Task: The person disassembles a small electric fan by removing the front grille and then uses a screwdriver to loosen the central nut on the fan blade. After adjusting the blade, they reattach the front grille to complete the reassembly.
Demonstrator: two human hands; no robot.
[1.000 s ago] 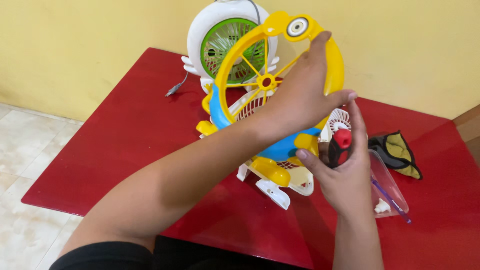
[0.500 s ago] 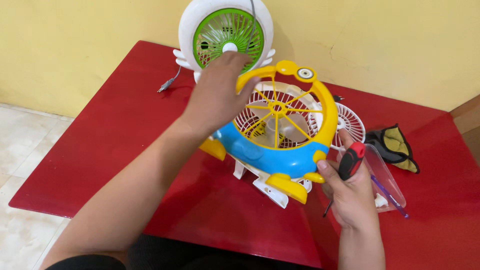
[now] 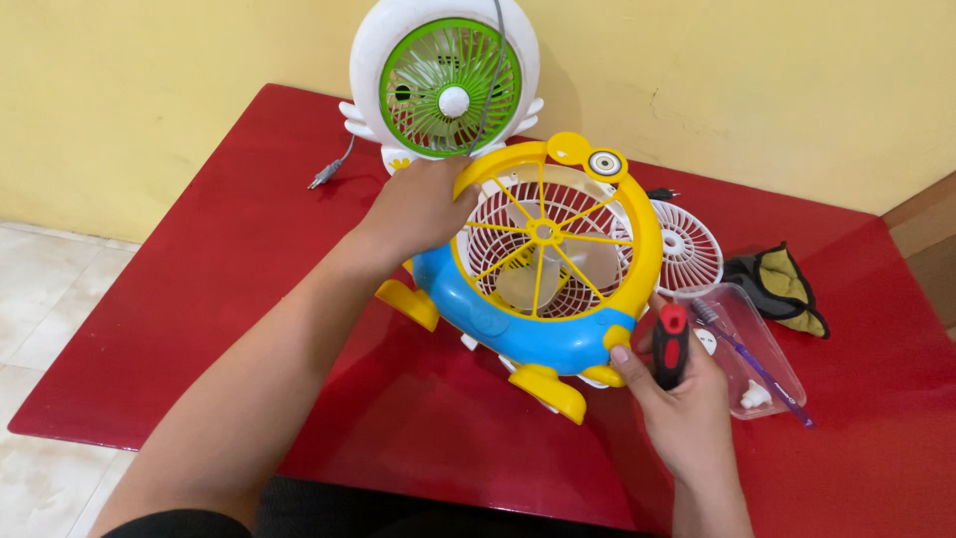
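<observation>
Fan point(image 3: 543, 289) lowered, beside left grip point(image 3: 418, 209).

Red table point(image 3: 199, 299), yellow wall point(image 3: 797, 80), tiled floor point(image 3: 40, 289)

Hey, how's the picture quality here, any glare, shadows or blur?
Head view: sharp and evenly lit; soft glare on the glossy red table; faint shadow under the blue and yellow fan; left hand and right hand both crisp, no motion blur.

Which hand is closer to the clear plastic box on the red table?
Right. The right hand, holding a screwdriver, sits just beside the clear plastic box; the left hand grips the far side of the yellow and blue fan.
</observation>
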